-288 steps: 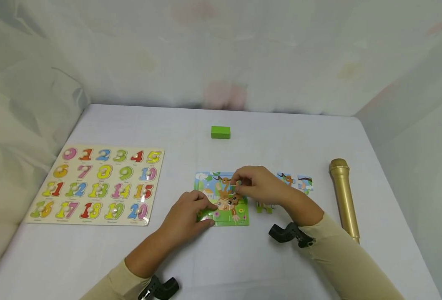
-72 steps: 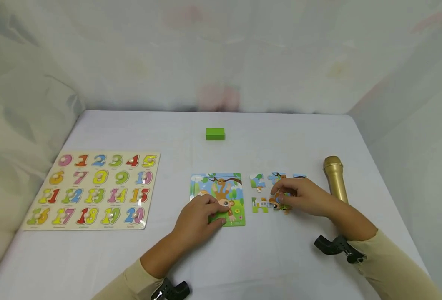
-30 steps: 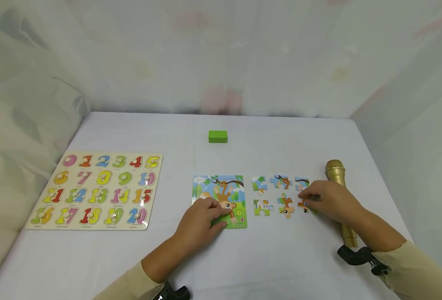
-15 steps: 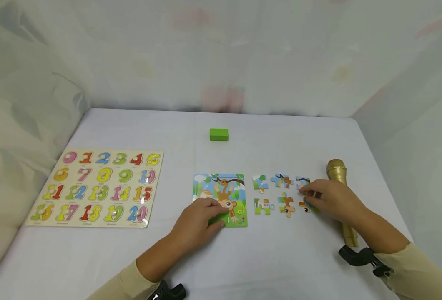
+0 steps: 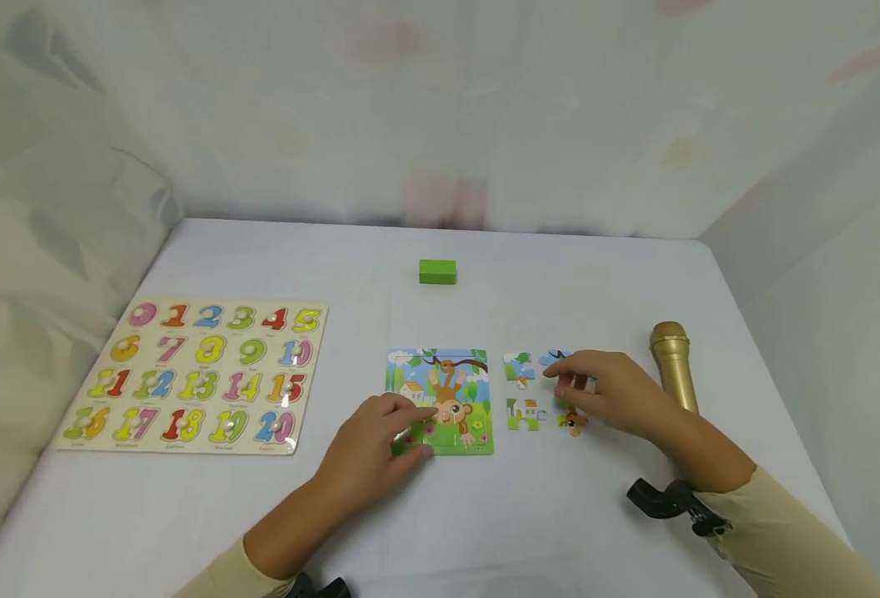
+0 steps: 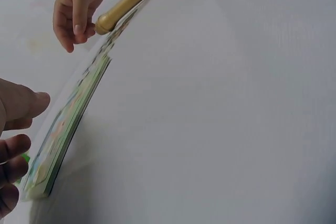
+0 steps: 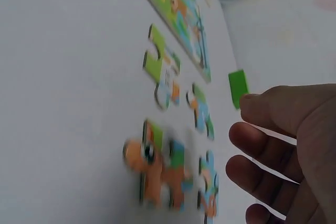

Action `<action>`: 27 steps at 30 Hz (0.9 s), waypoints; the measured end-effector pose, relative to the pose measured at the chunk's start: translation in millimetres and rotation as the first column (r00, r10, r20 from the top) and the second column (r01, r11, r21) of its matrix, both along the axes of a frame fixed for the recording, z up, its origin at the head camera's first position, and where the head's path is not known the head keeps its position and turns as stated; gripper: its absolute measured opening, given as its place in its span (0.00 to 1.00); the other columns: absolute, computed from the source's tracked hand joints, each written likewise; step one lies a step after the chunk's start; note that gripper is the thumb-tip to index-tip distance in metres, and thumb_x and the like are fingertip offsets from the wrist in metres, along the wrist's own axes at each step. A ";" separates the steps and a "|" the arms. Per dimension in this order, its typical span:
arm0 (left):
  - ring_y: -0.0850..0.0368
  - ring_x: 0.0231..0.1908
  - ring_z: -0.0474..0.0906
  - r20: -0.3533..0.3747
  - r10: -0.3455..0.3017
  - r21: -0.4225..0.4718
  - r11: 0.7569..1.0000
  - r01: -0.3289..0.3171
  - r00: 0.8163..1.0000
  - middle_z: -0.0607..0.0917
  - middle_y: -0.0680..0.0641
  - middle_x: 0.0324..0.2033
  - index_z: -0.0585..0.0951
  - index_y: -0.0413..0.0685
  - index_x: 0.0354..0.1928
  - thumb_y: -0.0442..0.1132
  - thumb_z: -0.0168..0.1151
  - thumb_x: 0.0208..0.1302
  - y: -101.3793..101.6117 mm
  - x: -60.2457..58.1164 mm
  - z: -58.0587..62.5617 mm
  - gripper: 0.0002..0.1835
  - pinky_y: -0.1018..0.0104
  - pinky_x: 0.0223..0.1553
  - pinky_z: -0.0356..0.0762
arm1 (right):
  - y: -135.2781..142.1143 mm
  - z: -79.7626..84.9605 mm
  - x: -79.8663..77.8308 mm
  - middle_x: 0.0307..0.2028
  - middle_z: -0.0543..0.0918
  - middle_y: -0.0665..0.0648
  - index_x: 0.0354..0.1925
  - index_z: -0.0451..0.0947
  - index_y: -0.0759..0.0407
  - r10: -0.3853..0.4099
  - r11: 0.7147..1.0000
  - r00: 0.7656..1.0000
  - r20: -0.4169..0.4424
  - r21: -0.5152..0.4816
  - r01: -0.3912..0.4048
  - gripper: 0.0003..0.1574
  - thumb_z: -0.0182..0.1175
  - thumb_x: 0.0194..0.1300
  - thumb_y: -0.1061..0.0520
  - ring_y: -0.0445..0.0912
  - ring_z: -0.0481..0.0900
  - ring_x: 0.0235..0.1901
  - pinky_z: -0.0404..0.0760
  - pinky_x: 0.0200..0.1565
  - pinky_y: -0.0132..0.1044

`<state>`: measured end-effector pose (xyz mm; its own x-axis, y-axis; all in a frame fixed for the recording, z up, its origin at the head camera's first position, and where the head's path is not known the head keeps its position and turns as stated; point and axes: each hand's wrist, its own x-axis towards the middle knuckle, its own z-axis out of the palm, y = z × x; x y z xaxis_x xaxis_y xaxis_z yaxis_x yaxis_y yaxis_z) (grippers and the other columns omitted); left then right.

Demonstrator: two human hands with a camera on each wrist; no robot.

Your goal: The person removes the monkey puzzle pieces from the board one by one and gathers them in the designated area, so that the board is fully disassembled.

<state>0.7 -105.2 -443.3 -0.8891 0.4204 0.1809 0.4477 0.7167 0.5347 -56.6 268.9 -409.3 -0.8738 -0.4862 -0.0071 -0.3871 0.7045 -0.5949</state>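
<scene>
My left hand (image 5: 361, 448) lies at the left side of a monkey jigsaw puzzle (image 5: 477, 407), its index finger reaching over the picture. In the left wrist view, thumb and fingers stand apart with nothing between them. To the right, my right hand (image 5: 619, 394) hovers over several loose puzzle pieces, holding nothing; its fingers are loosely bent. Beside its fingertips are a house piece (image 5: 522, 415), a tree piece (image 5: 518, 365) and a partly covered monkey-face piece (image 7: 152, 169). The hand hides the rightmost pieces in the head view.
A number board (image 5: 193, 374) with knobbed numerals lies on the left of the white-covered table. A green block (image 5: 437, 272) sits farther back. At the right lies a gold microphone (image 5: 675, 365), partly behind the right forearm. White cloth surrounds the table's back and sides.
Since half a second ago, my right hand has moved left from the rightmost pieces, and my left hand has drawn back left. Earlier, loose pieces were spread into two rows.
</scene>
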 end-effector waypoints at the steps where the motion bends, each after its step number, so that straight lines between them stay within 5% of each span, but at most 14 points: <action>1: 0.57 0.46 0.77 0.012 0.018 -0.009 1.000 -0.018 1.000 0.83 0.55 0.46 0.89 0.55 0.59 0.45 0.85 0.56 -2.2 -0.4 0.4 0.27 0.59 0.44 0.78 | -5.2 -0.6 -1.3 0.36 0.82 0.39 0.55 0.88 0.54 0.007 1.000 1.000 0.011 -0.007 -0.007 0.15 0.70 0.71 0.61 0.37 0.79 0.36 0.78 0.32 0.34; 10: 0.51 0.47 0.77 0.094 0.141 -0.097 0.987 -0.132 0.986 0.82 0.48 0.50 0.85 0.49 0.65 0.45 0.87 0.52 -22.3 -5.0 1.2 0.36 0.54 0.46 0.78 | -57.4 -8.9 -12.1 0.39 0.85 0.40 0.57 0.87 0.55 0.140 0.987 0.990 0.030 -0.086 -0.137 0.17 0.70 0.71 0.60 0.37 0.81 0.37 0.81 0.35 0.36; 19: 0.47 0.48 0.79 0.086 0.140 -0.123 0.984 -0.129 0.986 0.83 0.46 0.51 0.86 0.44 0.62 0.47 0.88 0.48 -26.4 -6.0 -1.4 0.38 0.50 0.49 0.78 | -107.1 -16.5 -13.6 0.46 0.87 0.47 0.60 0.86 0.54 0.222 0.973 0.974 0.049 -0.079 -0.217 0.21 0.71 0.70 0.55 0.41 0.82 0.41 0.80 0.44 0.38; 27: 0.46 0.49 0.80 0.099 0.151 -0.124 0.983 -0.138 0.984 0.84 0.47 0.50 0.87 0.46 0.62 0.47 0.89 0.47 -28.2 -6.8 -1.3 0.37 0.47 0.49 0.78 | -143.2 -20.8 -12.3 0.54 0.86 0.51 0.63 0.85 0.55 0.258 0.966 0.965 0.040 0.005 -0.258 0.25 0.70 0.70 0.52 0.47 0.81 0.56 0.77 0.61 0.45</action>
<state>-6.1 -133.4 -444.6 -0.9537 0.2983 0.0383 0.2790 0.8298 0.4833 -68.9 125.7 -430.1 -0.7177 -0.6950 -0.0447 -0.5336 0.5900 -0.6060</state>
